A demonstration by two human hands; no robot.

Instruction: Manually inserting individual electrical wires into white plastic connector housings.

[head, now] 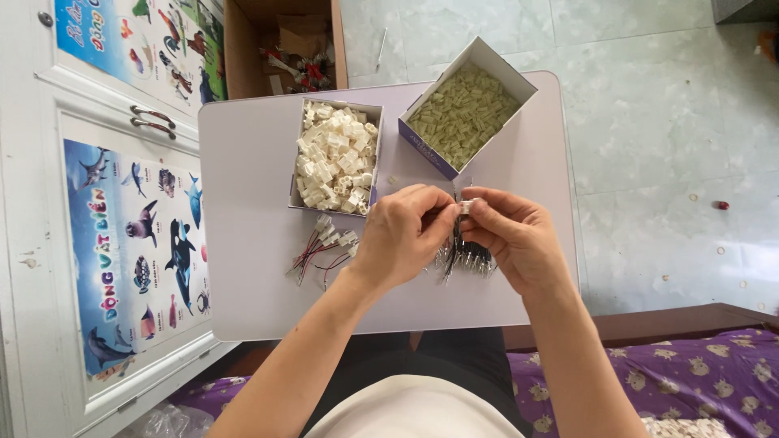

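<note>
Both hands pinch one small white connector over the surface

Left hand (403, 235) and right hand (507, 235) meet fingertip to fingertip on the connector (466, 206), above a wire bundle (464, 258). Finished leads (323, 247) lie left; two boxes (337, 156) (466, 109) sit farther off

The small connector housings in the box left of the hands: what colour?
White, plainest in the head view: the connector housings fill a small open box.

Two bare forearms seen from above, no sleeves worn to the elbow, left hand (403, 235) and right hand (513, 237) without rings, watch or gloves, a pale cream top seen at the lower edge, dark trousers worn beneath it
</note>
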